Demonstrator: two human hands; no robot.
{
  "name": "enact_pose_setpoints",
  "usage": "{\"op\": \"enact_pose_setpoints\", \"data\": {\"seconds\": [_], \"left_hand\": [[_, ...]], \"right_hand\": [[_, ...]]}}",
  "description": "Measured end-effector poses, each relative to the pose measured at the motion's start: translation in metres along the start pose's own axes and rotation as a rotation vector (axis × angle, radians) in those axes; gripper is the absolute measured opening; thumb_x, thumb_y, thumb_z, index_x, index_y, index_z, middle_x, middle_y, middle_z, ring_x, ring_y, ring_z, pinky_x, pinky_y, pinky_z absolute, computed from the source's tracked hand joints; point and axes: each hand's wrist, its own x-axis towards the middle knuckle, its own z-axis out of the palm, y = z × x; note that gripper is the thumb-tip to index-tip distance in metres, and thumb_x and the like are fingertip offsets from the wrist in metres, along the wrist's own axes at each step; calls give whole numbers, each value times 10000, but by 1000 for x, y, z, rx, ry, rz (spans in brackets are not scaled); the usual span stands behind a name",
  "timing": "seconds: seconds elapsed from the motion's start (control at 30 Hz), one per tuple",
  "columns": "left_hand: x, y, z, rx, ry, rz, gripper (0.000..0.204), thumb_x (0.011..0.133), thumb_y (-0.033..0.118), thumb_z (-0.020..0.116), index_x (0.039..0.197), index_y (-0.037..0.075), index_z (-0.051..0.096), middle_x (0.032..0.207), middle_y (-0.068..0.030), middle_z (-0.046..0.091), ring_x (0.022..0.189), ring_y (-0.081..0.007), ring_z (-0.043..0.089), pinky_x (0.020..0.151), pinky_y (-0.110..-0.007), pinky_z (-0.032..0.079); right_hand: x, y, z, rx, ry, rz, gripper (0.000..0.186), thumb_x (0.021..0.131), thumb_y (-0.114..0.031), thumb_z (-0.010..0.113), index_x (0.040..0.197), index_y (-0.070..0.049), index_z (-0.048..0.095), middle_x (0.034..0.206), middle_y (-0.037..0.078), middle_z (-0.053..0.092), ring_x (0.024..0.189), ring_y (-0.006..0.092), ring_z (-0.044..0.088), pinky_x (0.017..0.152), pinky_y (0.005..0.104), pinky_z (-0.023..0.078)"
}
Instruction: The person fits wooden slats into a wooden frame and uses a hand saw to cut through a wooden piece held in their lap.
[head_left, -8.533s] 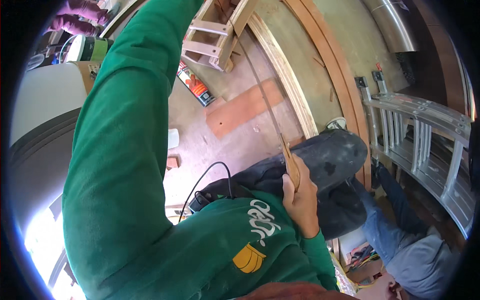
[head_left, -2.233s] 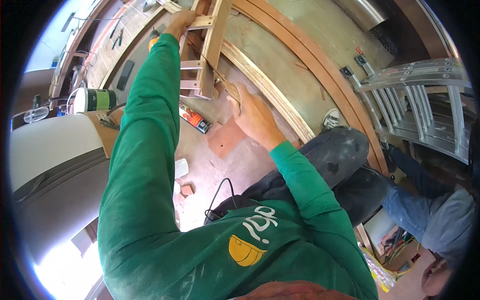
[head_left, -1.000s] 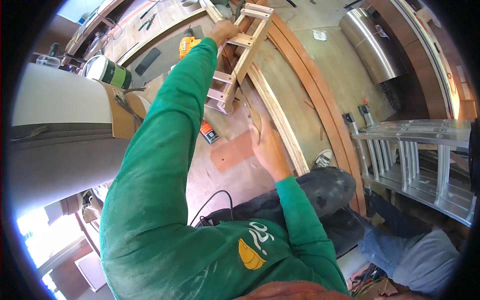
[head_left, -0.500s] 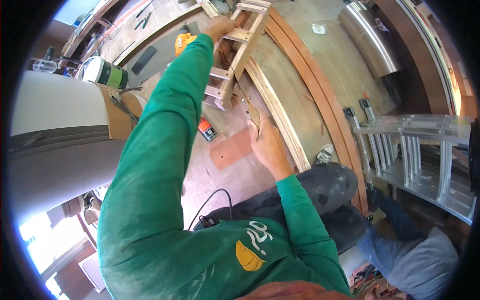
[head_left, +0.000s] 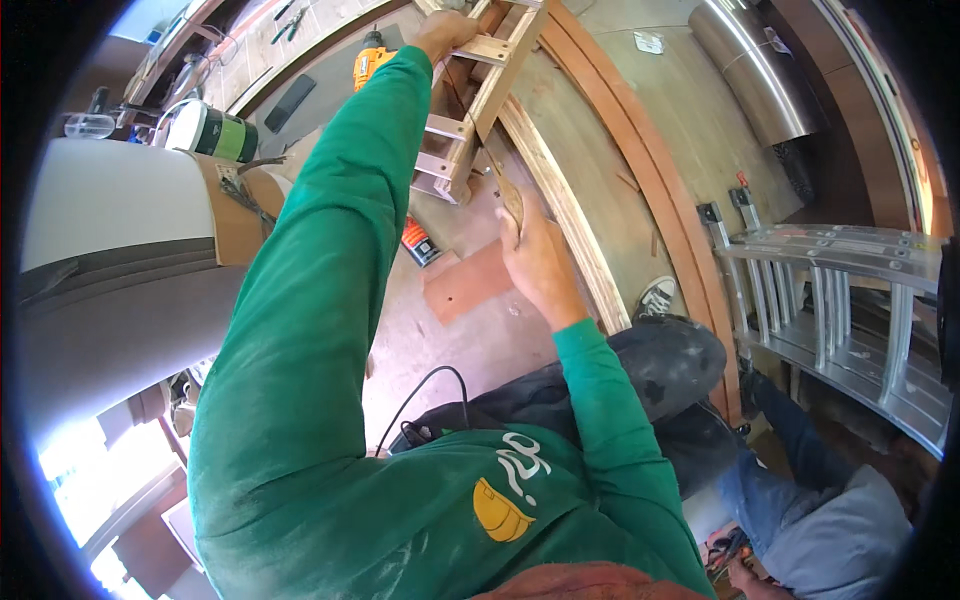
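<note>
My left hand (head_left: 446,34) is closed around the far part of a pale wooden ladder-like frame (head_left: 488,98), whose rungs join two long rails. My right hand (head_left: 543,268) grips the tan wooden handle of what looks like a handsaw (head_left: 511,204). Its thin dark blade appears edge-on and runs from the handle up to the frame. Where the blade meets the wood is too small to make out. Near my right hand lies a flat reddish-brown board (head_left: 468,284). A dark can with an orange-red band (head_left: 420,243) rests beside the board.
A yellow drill (head_left: 371,62) lies left of the frame. Long timber (head_left: 565,210) and a curved brown board (head_left: 640,130) run along the right. An aluminium ladder (head_left: 830,300) stands at right; a large white roll (head_left: 120,210) fills the left. Another person (head_left: 840,530) crouches at lower right.
The whole view has shifted slightly, so the scene sits higher. Both my hands keep their grips. The other person's hand has come into sight at lower right.
</note>
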Motion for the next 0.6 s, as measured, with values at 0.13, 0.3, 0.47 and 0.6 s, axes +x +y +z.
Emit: {"op": "enact_pose_setpoints", "data": {"seconds": [0.13, 0.3, 0.47, 0.6], "left_hand": [[-8, 57, 23, -233, -84, 217, 525, 866, 543, 674, 1130, 110, 811, 1183, -187, 761, 1130, -358, 721, 947, -444, 563], [-33, 60, 18, 0, 53, 348, 456, 879, 476, 689, 999, 58, 825, 1016, -196, 793, 979, -350, 768, 845, -469, 588], [-77, 53, -33, -324, 103, 171, 428, 887, 449, 675, 1000, 63, 822, 1019, -203, 789, 998, -365, 762, 862, -468, 588], [-69, 49, -31, -244, 81, 226, 393, 873, 435, 684, 998, 92, 830, 1011, -194, 792, 996, -356, 765, 854, -456, 591]], "right_hand": [[-65, 42, -9, 15, 78, 92, 425, 1053, -188, 609, 1436, -35, 508, 1174, 322, 683, 1059, 540, 654, 876, 581, 525], [-148, 23, -44, 5, 4, 266, 481, 1050, -165, 606, 1492, -27, 476, 1272, 314, 676, 1140, 525, 659, 954, 533, 546], [-25, 29, -1, -66, 61, 0, 447, 1048, -186, 618, 1458, -51, 504, 1113, 322, 678, 990, 528, 666, 837, 574, 527], [-21, 16, -6, 12, 57, 87, 427, 1051, -169, 606, 1446, -37, 508, 1175, 343, 666, 1080, 523, 651, 891, 567, 520]]}}
